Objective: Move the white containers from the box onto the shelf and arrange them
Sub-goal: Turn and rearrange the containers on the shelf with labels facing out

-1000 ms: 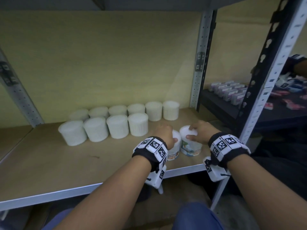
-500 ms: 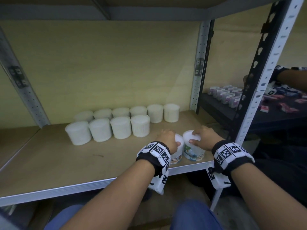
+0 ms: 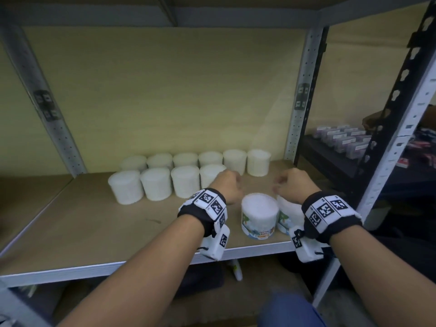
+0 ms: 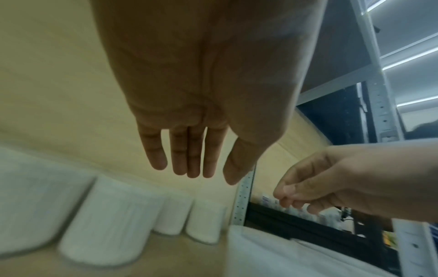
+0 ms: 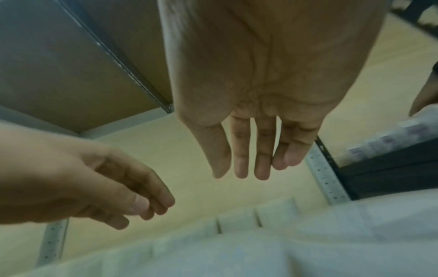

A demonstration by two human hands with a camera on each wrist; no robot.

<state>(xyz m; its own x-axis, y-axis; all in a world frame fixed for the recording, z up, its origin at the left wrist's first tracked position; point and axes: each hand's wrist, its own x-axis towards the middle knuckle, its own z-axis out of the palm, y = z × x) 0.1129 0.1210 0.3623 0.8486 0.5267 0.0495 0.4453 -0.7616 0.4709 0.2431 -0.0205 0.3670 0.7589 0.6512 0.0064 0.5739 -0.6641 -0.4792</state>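
Your left hand (image 3: 226, 187) and right hand (image 3: 293, 185) both hover above the shelf (image 3: 82, 227), fingers relaxed and mostly straight, holding nothing. In the wrist views, the left fingers (image 4: 180, 155) and right fingers (image 5: 241, 159) hang loose and clear of everything. Two labelled containers (image 3: 259, 217) stand side by side, touching, near the shelf's front edge, just below and between your hands. Farther back, ten plain white containers (image 3: 155, 184) stand in two rows: six at the rear, four in front.

Matt wooden shelf (image 3: 82, 223) board, perforated metal uprights (image 3: 297, 123), glossy-labelled containers (image 3: 259, 219).
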